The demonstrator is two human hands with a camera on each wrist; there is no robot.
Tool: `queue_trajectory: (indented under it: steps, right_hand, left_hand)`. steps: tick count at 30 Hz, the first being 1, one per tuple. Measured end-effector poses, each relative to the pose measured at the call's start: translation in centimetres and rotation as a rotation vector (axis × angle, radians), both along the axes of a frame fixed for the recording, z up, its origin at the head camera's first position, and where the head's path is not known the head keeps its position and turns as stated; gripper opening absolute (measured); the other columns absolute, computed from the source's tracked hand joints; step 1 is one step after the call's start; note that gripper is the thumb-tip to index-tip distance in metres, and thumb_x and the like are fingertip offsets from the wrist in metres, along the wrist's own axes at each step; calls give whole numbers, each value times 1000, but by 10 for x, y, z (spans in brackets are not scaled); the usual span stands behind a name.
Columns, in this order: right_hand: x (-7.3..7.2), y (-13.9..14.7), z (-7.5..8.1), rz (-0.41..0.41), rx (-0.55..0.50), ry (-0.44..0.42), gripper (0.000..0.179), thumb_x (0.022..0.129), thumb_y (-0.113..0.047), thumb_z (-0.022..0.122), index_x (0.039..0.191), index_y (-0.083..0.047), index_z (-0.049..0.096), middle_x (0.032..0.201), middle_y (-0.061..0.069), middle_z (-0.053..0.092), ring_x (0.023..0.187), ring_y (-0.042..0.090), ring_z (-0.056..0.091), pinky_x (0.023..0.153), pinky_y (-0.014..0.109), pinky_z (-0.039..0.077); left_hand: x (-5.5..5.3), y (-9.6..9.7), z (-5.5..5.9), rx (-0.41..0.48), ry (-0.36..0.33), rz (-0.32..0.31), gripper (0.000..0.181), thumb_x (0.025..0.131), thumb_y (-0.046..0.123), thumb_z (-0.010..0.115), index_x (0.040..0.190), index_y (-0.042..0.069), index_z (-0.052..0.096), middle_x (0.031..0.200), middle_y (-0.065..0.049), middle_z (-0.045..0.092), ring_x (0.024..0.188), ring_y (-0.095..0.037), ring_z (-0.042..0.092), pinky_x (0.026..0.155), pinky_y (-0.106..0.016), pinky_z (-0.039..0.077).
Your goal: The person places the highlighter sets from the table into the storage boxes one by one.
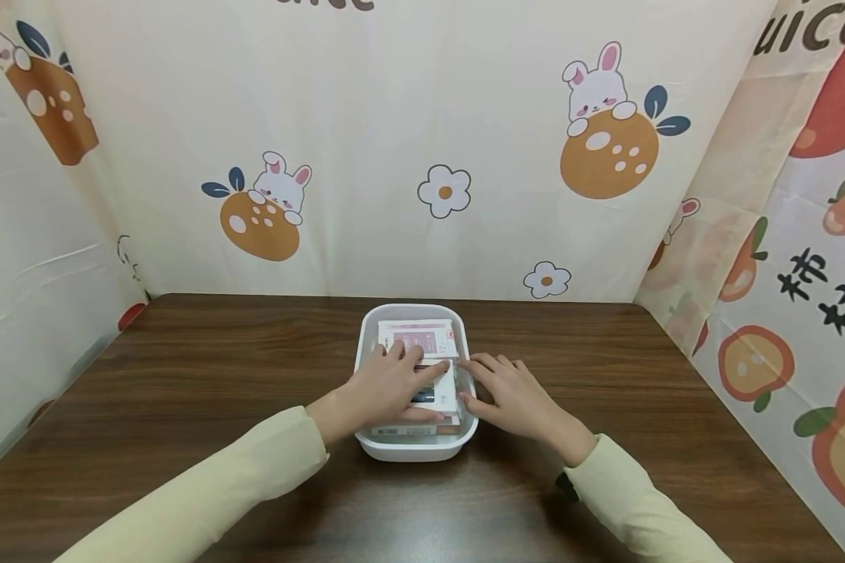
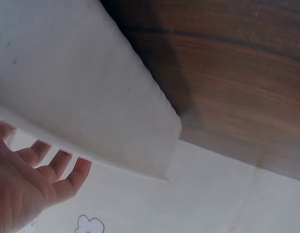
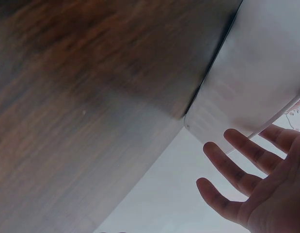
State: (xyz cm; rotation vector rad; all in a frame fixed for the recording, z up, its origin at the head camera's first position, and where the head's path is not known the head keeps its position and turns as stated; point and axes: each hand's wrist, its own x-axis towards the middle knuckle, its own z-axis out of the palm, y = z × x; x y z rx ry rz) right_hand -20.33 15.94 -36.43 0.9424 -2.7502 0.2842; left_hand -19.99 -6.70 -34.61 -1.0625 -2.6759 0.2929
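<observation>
In the head view a white plastic bin [image 1: 417, 452] stands on the table, holding several small cartons. A white carton with a pink-purple panel [image 1: 417, 338] lies at its far end. Nearer is a white carton with a dark picture [image 1: 438, 396], partly covered by my left hand [image 1: 387, 385]. That hand reaches over the left rim with spread fingers and rests on the cartons. Below it shows the edge of another carton with a barcode [image 1: 408, 429]. My right hand [image 1: 510, 395] is at the bin's right rim, fingers extended; the right wrist view shows them beside the outer wall [image 3: 246, 77].
The dark wood-grain table [image 1: 239, 375] extends around the bin. A pale curtain [image 1: 366, 156] with rabbit and fruit prints hangs behind the table's far edge, and printed cloth [image 1: 803, 328] hangs on the right side.
</observation>
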Motion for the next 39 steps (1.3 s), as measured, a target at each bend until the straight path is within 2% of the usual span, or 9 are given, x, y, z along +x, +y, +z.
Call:
queue_trajectory:
  steps: [11,19,29,39]
  right_hand:
    - [0,0,0,-2,13,-10,46,88,-42,52,127,-17,52,124,6,55,109,26,52,86,51,42]
    - [0,0,0,-3,12,-9,45,88,-41,53,126,-17,53,123,5,55,109,25,53,85,50,42]
    - [0,-1,1,-5,15,-14,46,88,-42,53,127,-18,52,123,5,55,109,25,52,85,50,42]
    - [0,0,0,0,15,-4,46,88,-41,53,126,-16,53,123,6,55,108,25,53,85,50,42]
  left_hand:
    - [1,4,-10,7,-7,21,74,80,74,35,138,30,39,115,-9,55,99,-29,55,78,-46,48]
    - [1,5,-14,10,-47,37,74,80,74,35,139,29,37,117,-9,54,102,-29,54,80,-45,48]
    - [0,6,-21,10,-24,47,73,80,75,33,138,30,38,117,-8,55,102,-28,53,79,-44,47]
    - [1,5,-22,42,-62,54,72,81,73,33,137,28,39,121,-7,54,104,-28,53,81,-45,47]
